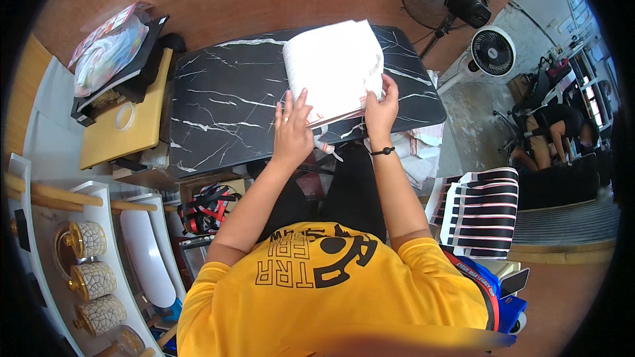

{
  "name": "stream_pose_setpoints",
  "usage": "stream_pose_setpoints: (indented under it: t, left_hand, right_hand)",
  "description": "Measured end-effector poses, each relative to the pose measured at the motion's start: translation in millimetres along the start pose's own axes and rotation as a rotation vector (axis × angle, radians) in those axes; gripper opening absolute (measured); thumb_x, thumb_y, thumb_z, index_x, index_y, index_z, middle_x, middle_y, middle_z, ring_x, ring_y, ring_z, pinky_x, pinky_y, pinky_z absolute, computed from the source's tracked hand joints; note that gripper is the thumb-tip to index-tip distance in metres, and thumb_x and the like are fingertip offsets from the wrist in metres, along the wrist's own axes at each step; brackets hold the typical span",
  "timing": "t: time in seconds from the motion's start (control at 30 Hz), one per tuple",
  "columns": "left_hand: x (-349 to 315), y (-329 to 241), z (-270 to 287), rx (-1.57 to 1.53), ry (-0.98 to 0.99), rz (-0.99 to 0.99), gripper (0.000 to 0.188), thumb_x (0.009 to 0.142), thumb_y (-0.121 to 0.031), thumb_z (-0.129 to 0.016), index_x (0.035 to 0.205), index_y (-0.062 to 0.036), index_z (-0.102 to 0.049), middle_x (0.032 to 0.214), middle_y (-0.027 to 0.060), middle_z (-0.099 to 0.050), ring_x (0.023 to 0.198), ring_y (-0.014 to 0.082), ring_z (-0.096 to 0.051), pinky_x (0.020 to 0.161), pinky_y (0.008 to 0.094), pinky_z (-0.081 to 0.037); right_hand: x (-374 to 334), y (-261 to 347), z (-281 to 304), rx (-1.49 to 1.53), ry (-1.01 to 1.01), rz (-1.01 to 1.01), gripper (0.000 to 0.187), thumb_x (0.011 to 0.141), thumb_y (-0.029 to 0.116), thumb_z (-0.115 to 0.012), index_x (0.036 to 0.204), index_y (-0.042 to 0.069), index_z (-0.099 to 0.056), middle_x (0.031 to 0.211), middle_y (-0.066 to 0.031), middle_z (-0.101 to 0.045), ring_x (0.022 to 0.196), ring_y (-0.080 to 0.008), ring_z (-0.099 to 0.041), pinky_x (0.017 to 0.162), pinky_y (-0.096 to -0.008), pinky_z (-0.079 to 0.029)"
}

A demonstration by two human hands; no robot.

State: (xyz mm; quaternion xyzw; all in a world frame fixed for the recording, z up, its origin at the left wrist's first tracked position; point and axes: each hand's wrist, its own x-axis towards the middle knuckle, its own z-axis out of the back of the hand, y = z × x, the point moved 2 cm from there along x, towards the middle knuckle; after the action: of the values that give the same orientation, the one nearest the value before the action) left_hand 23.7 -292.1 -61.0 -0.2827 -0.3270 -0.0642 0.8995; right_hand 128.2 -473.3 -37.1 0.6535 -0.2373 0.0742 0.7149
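Note:
A thick white packet (331, 69), like a paper-covered bundle with a crumpled right edge, lies tilted on the black marble-patterned table (225, 99). Small reddish print shows along its near edge. My left hand (294, 132) rests on the packet's near left corner, its fingers spread. At the near right corner, my right hand (382, 109) pinches the crumpled edge between thumb and fingers. A twisted white scrap (328, 150) hangs at the table's front edge below the packet. What lies under the packet is hidden.
Two fans, one black (456, 0) and one white (493, 51), stand at the back right. A wooden stand (132, 129) with a tape roll (125, 116) is left. White packages (420, 158) and a striped package (479, 211) lie right. Another person (562, 125) bends over far right.

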Motion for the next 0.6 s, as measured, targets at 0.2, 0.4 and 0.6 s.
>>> stream_pose_setpoints:
  t: [0.2, 0.4, 0.6]
  left_hand:
    - [18, 2, -17, 0.130, 0.554, 0.014, 0.065, 0.078, 0.002, -0.055, 0.140, -0.0177, -0.049, 0.156, 0.0152, -0.031, 0.146, 0.0426, -0.017, 0.115, 0.0613, -0.014]
    - [22, 11, -20, 0.185, 0.745, 0.060, 0.063, 0.084, -0.013, -0.054, 0.146, -0.0212, -0.045, 0.158, 0.0152, -0.027, 0.147, 0.0431, -0.014, 0.116, 0.0602, -0.007]
    - [15, 10, -16, 0.154, 0.732, 0.041, 0.060, 0.089, -0.026, -0.046, 0.148, -0.0202, -0.041, 0.159, 0.0153, -0.024, 0.148, 0.0418, -0.009, 0.117, 0.0586, -0.004]
  right_hand:
    - [2, -43, 21, -0.379, 0.124, -0.085, 0.046, 0.079, 0.004, -0.064, 0.125, 0.001, -0.057, 0.112, -0.0236, -0.065, 0.103, -0.0365, -0.064, 0.093, -0.0418, -0.048]
    - [31, -32, 33, -0.894, 0.124, 0.127, 0.049, 0.085, 0.031, -0.064, 0.125, 0.004, -0.060, 0.123, -0.0233, -0.061, 0.111, -0.0419, -0.056, 0.096, -0.0503, -0.045]
    - [80, -47, 9, -0.467, 0.568, -0.560, 0.095, 0.081, 0.073, -0.048, 0.130, -0.008, -0.053, 0.124, -0.0331, -0.058, 0.122, -0.0429, -0.054, 0.104, -0.0411, -0.041]
